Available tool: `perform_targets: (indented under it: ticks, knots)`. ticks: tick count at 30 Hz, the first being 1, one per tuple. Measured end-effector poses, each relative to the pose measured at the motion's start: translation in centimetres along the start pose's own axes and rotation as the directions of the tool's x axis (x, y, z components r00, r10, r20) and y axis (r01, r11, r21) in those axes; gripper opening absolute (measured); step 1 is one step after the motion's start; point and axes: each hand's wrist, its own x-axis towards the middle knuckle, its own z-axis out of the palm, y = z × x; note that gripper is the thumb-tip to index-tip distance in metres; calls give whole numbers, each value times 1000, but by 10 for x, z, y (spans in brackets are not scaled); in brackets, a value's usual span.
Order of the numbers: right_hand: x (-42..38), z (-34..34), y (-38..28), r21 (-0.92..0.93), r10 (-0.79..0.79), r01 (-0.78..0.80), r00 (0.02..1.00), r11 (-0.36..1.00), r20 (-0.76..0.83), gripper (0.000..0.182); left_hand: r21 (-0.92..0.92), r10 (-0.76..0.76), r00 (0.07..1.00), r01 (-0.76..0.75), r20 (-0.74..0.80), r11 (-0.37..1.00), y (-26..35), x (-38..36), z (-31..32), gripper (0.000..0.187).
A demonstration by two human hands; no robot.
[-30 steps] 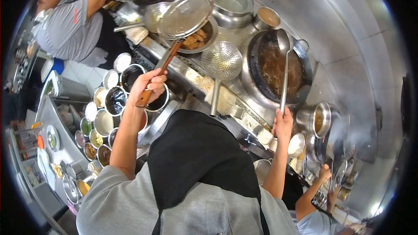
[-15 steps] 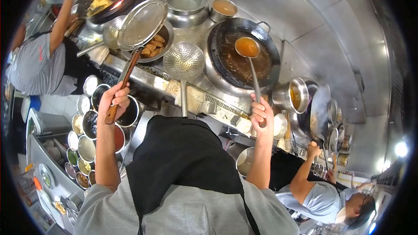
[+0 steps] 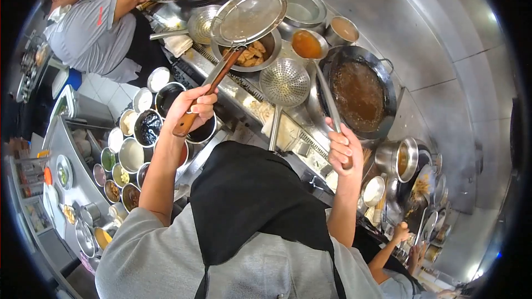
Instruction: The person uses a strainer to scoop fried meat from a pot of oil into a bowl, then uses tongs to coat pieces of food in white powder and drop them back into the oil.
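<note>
No readable text, label, brand, number or sign anywhere. Only a small orange mark on the grey shirt (image 3: 91, 27) of the person at upper left, too blurred to read. Nothing legible on the ladle (image 3: 308, 45), the wok (image 3: 388, 80), the mesh strainer (image 3: 248, 16) or the sauce bowls (image 3: 133, 155).

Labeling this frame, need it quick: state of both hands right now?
Left hand: closed on the wooden handle of the mesh strainer, held over the bowl of fried pieces.
Right hand: closed on the handle of the ladle, full of orange-brown liquid.
</note>
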Motion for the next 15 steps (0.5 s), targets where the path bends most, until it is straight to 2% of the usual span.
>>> perform_targets:
  ticks: [2,3,5,7,9,10,12,15]
  knots:
    - [26,-6,0,-162,29,-35,999,986,-40,35,0,0,1000,0,1,1000,2,-1,0,22]
    - [39,-6,2,-290,19,-52,993,956,-118,32,-11,-10,1000,10,-8,1000,3,-2,1,22]
    - [63,-7,12,-665,-109,-76,967,743,-232,28,-11,-4,1000,4,-8,1000,4,-2,0,23]
    - [78,-8,27,-864,-258,-114,928,491,-269,25,-5,7,1000,-7,0,1000,5,-2,-1,23]
    - [83,-19,34,-955,-360,-137,904,264,-230,26,-14,8,1000,-8,-8,1000,6,-2,-2,23]
    - [81,-27,33,-955,-360,-137,905,263,-229,26,-25,11,1000,-12,-13,1000,6,-1,-2,23]
    - [69,-36,31,-993,-444,-25,893,117,-75,34,-23,13,1000,-14,-3,1000,7,0,-4,23]
    - [27,-36,25,-992,-549,15,834,126,-57,41,-24,8,1000,-8,8,1000,7,1,-4,23]
